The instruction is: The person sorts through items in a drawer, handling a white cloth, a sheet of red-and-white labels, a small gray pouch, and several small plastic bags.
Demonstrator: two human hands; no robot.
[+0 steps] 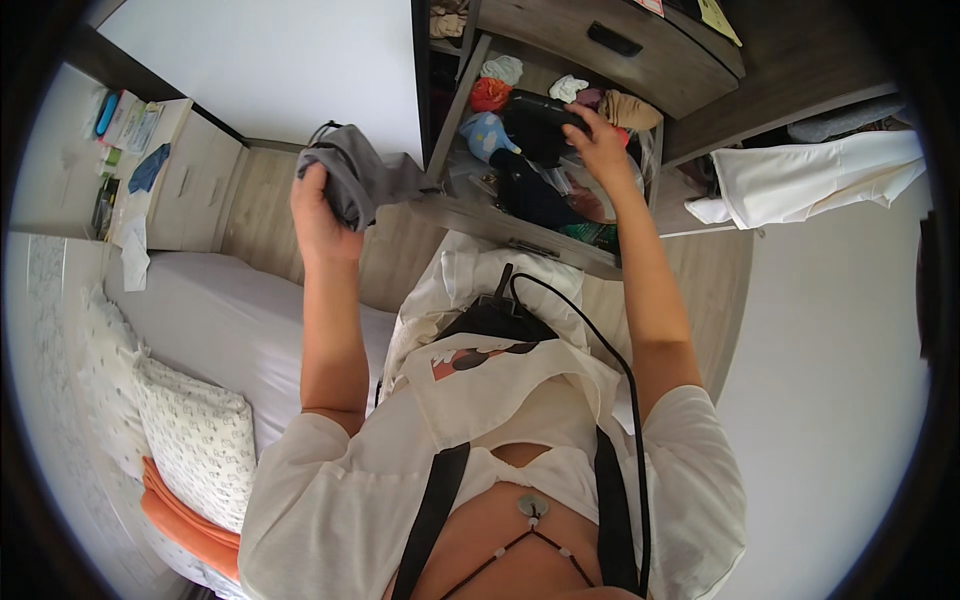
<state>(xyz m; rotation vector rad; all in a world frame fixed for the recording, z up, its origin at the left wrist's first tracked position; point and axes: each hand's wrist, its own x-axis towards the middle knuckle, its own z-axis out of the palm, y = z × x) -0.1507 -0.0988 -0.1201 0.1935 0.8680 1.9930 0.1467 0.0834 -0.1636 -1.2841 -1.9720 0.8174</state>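
Note:
My left hand is raised and shut on a bunched grey garment, held in the air left of an open wooden drawer. My right hand reaches into that drawer and grips a black piece of clothing near its back. The drawer holds several small rolled items: an orange one, a light blue one, white ones and a tan one. A darker garment lies lower in the drawer.
A shut drawer sits above the open one. A bed with a white sheet, patterned pillows and an orange cloth lies to my left. A bedside cabinet carries small items. White fabric hangs at right.

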